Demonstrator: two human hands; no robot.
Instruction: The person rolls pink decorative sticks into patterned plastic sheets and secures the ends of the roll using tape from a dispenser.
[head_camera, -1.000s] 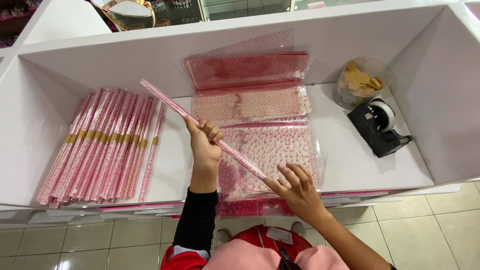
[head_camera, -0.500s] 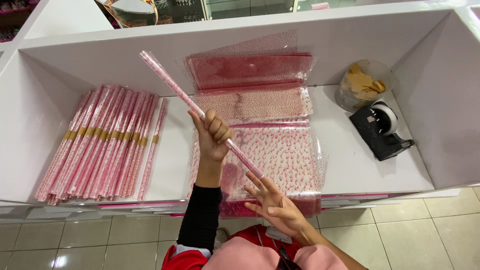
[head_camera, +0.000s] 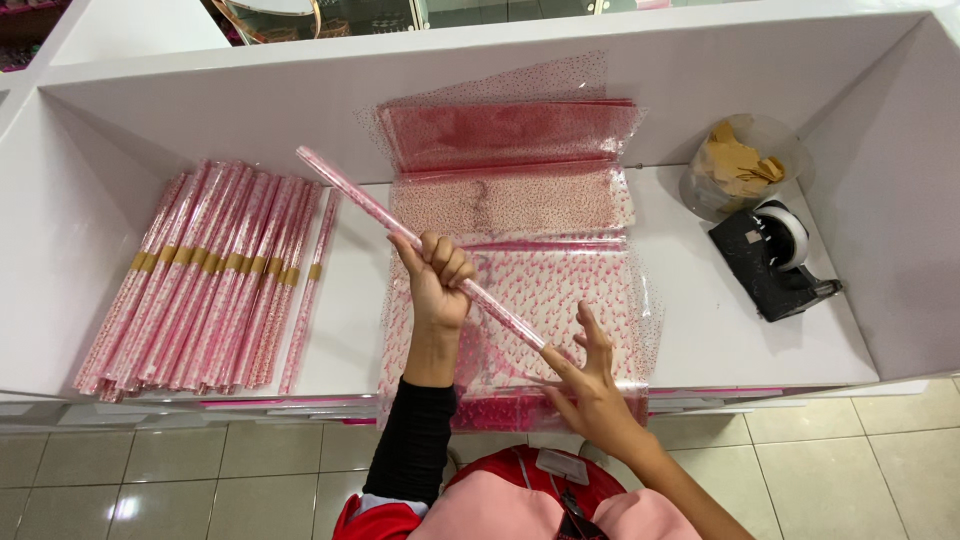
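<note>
- The left hand is clenched around a thin rolled tube of pink patterned cellophane, gripping it near its middle; the tube slants up and away to the left, lifted clear of the white bench.
- The right hand has its fingers spread loose and only touches the lower end of the tube with its fingertips; it does not grip it.
- Under both hands lies a flat stack of pink printed cellophane sheets, its near edge hanging over the front of the bench. Behind it are two more stacks, one finely dotted and one darker red leaning against the back wall.
- A row of finished rolls, each banded with a gold strip, lies well apart to the left.
- A black tape dispenser and a clear tub of gold strips stand at the right, near each other.
- To do the rolling well, the tube likely needs even tension along its length: the clenched hand should keep the wrap from springing loose while the fingertips twist the lower end tighter.
- The risk appears to be uncoiling if the grip eases before a band goes on, or a cone-shaped roll if only one end tightens.
</note>
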